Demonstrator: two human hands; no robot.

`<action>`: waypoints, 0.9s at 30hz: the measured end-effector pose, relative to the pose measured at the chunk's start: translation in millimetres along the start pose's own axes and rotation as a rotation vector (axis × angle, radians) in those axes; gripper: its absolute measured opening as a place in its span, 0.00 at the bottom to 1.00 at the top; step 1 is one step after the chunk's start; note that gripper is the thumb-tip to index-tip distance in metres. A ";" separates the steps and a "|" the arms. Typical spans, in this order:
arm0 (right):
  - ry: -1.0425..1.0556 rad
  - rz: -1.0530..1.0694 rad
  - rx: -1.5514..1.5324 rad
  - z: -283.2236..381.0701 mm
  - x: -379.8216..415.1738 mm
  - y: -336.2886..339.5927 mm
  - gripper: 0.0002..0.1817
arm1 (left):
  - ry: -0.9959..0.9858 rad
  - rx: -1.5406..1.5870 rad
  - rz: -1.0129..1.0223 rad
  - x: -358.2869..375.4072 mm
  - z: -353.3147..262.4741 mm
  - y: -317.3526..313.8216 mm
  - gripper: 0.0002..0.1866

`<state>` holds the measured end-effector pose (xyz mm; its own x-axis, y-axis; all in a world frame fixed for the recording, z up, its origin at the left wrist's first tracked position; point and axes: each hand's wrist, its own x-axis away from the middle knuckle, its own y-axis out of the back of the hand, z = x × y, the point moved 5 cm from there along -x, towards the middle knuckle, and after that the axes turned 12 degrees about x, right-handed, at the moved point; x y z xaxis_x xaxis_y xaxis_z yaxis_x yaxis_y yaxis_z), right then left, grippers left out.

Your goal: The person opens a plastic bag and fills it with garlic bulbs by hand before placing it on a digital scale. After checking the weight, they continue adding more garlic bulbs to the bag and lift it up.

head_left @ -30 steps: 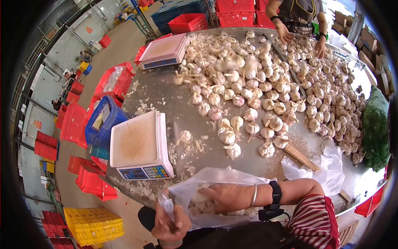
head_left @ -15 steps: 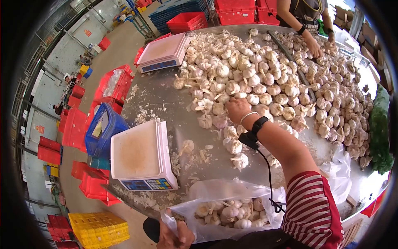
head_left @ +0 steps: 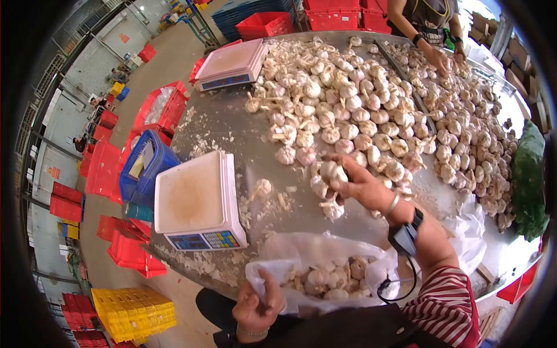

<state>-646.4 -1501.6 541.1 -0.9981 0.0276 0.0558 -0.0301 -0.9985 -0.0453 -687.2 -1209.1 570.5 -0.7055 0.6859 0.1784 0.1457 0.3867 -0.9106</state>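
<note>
My right hand (head_left: 362, 184) is closed around a garlic bulb (head_left: 332, 171), just off the near edge of the large garlic pile (head_left: 348, 95) on the metal table. Below it, a clear plastic bag (head_left: 290, 249) stands open at the table's front edge with several garlic bulbs (head_left: 328, 278) inside. At the bag's left rim is my left hand (head_left: 259, 301), its thumb and fingers closed on the plastic.
Two white scales (head_left: 191, 200) (head_left: 232, 61) stand on the left of the table (head_left: 261, 217). A blue basket (head_left: 145, 168) sits beside the nearer one. Across the table a co-worker's hands (head_left: 438, 58) touch more garlic beyond a metal divider (head_left: 406, 81). A green net sack (head_left: 528, 180) lies at right.
My right hand has drawn back from the pile toward me and now holds a garlic bulb. My left hand and the bag's left rim have shifted slightly.
</note>
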 end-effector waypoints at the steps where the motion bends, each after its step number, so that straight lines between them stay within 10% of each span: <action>1: 0.025 0.092 -0.059 10.9 20.1 -10.1 0.37 | 0.022 0.005 0.012 -1.7 6.8 -0.6 0.31; 5: 0.008 0.120 -0.503 29.7 93.9 -57.6 0.42 | 0.087 -0.142 0.046 -4.8 33.0 -20.8 0.26; 17: 0.095 0.023 -0.521 36.0 133.5 -87.9 0.30 | 0.015 -0.282 0.037 24.0 38.1 -19.5 0.26; 27: 0.062 -0.419 -0.661 -23.3 180.3 -21.1 0.26 | -0.006 -0.226 0.000 29.8 36.3 -19.3 0.28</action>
<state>-826.9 -1474.5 528.9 -0.8971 0.4178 0.1442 -0.4113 -0.6700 -0.6180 -736.2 -1218.5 579.9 -0.7098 0.6821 0.1759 0.2966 0.5159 -0.8037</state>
